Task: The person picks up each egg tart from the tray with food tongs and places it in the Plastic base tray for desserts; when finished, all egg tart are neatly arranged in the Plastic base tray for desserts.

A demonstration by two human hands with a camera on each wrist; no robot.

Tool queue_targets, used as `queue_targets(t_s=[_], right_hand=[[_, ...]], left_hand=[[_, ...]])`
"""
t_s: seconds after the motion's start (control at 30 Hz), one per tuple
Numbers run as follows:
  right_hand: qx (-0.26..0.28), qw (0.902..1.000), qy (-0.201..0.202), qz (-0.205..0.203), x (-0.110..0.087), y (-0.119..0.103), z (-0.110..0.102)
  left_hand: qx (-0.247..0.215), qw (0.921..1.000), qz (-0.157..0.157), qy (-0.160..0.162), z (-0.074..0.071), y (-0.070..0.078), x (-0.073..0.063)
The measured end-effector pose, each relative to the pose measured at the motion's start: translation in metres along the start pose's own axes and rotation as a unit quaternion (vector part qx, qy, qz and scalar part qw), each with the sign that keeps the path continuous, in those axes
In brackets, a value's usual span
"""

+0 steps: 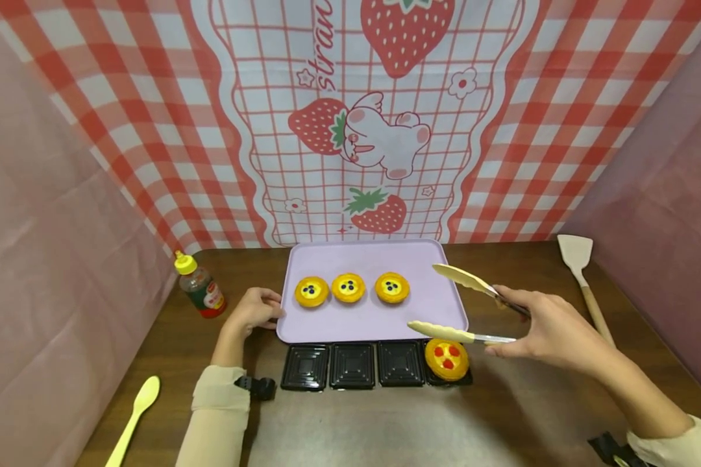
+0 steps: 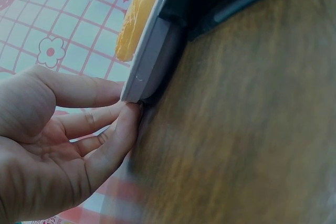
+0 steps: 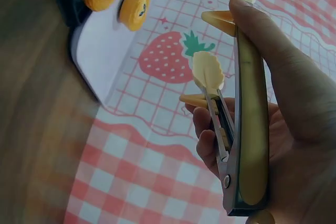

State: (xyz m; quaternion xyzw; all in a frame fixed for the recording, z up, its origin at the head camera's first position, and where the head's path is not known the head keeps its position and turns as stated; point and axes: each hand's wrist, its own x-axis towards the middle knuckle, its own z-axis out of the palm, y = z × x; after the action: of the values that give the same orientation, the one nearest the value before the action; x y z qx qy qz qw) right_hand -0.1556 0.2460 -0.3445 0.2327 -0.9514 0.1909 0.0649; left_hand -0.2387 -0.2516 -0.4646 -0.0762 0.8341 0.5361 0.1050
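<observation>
My left hand point(image 1: 257, 310) pinches the left edge of a lilac tray point(image 1: 339, 324); in the left wrist view its fingertips point(image 2: 132, 111) are at the tray's rim. Three egg tarts with blueberry dots point(image 1: 312, 292) sit in a row on the tray. My right hand point(image 1: 552, 324) holds cream-tipped food tongs point(image 1: 464, 279), spread apart with nothing between the tips. The lower tip overlaps the tray's front right edge in the head view. Just below that tip, a tart with red toppings point(image 1: 446, 360) rests in the rightmost of several black plastic holders point(image 1: 352, 366).
A squeeze bottle with a yellow cap point(image 1: 201, 285) stands at the left. Nearer lies a pale yellow spoon point(image 1: 137, 408). At the far right is a cream spatula with a wooden handle point(image 1: 578, 256). A strawberry-print cloth point(image 1: 380, 162) hangs behind the tray.
</observation>
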Motion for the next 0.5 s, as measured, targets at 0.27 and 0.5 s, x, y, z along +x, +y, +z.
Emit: queue_targets(t_s=[0.27,0.5], right_hand=[[0.037,0.9990,-0.025,-0.004,0.049,-0.004,0.015],[0.056,0.9970,-0.049,0.019,0.081,0.005,0.041]], left_hand=[[-0.010,0.9999,-0.006,0.000,-0.001,-0.002,-0.001],[-0.007,1.0000,-0.003,-0.003,-0.002,-0.002,0.001]])
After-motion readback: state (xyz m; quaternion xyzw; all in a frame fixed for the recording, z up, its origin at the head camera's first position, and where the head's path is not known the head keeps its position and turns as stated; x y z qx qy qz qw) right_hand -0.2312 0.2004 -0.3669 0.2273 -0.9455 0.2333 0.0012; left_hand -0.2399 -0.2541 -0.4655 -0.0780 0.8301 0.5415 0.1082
